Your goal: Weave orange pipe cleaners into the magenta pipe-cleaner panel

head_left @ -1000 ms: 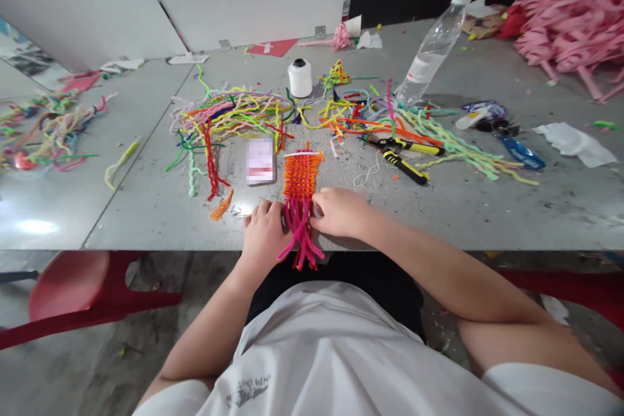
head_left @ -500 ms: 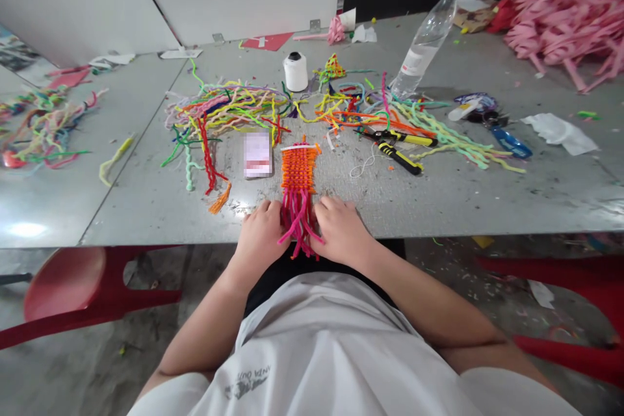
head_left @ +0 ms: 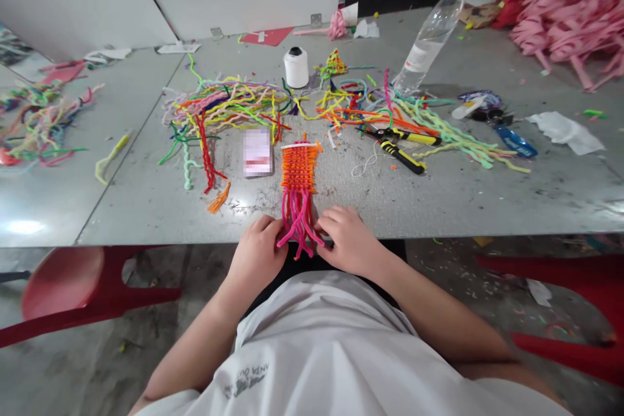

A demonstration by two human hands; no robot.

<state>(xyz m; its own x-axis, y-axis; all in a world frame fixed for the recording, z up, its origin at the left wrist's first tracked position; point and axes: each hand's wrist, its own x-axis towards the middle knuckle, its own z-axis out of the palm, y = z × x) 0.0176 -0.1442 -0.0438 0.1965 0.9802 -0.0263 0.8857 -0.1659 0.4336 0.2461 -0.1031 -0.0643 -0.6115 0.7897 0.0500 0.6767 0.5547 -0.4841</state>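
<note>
An orange and pink woven piece (head_left: 298,168) lies flat on the grey table (head_left: 205,227), its loose pink strands hanging over the front edge. On the left side of those strands, my left hand (head_left: 260,248) has its fingers curled at the table edge, with the fingertips partly hidden. My right hand (head_left: 348,238) is on the other side, fingers bent and thumb apart, its fingertips beside the outer strands. Whether either hand pinches a strand is too small to tell. Left of the weave sits a blurred white and pink card or box (head_left: 258,153).
Coloured twisted cords (head_left: 234,101) lie across the table behind the weave. Yellow-black pliers (head_left: 402,156), a white thread spool (head_left: 296,68), a tilted plastic bottle (head_left: 431,39) and keys with a blue tag (head_left: 514,141) stand or lie around. Red chairs (head_left: 65,283) flank the person.
Both hands have moved slightly down and away from the strands. The pink strands look more spread out. The view has shifted a little.
</note>
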